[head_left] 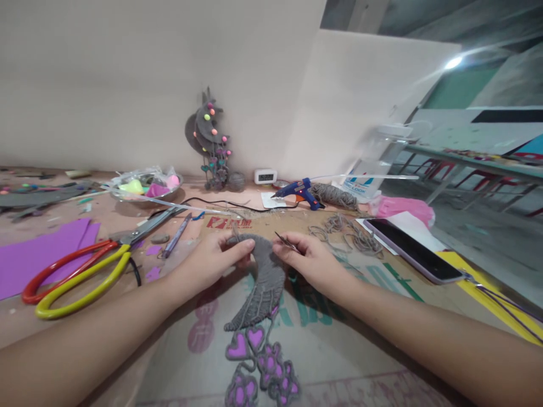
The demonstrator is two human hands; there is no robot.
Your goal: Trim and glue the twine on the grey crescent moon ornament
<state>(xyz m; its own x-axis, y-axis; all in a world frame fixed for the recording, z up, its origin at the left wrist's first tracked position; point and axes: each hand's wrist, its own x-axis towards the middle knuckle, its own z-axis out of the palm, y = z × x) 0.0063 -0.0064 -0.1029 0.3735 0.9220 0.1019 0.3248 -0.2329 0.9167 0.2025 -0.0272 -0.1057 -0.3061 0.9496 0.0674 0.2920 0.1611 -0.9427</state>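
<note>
A grey yarn-wrapped crescent (266, 277) lies over the cardboard in front of me. My left hand (231, 251) pinches its upper end, thumb on top. My right hand (307, 257) is closed on a thin dark pointed tool (285, 241), its tip pointing up and left; its exact kind is unclear. The fingers of that hand are at the crescent's right edge. From the lower part hang yarn-edged purple hearts (237, 346) and purple flower shapes (270, 364), linked by grey cord.
Red-and-yellow-handled scissors (123, 251), purple sheets (42, 257) and a pen (177, 234) lie left. Behind are a bowl (146, 195), a finished-looking hanging moon (207, 127) and a blue glue gun (299, 191). Loose grey yarn (352, 233) and a phone (411, 249) lie right.
</note>
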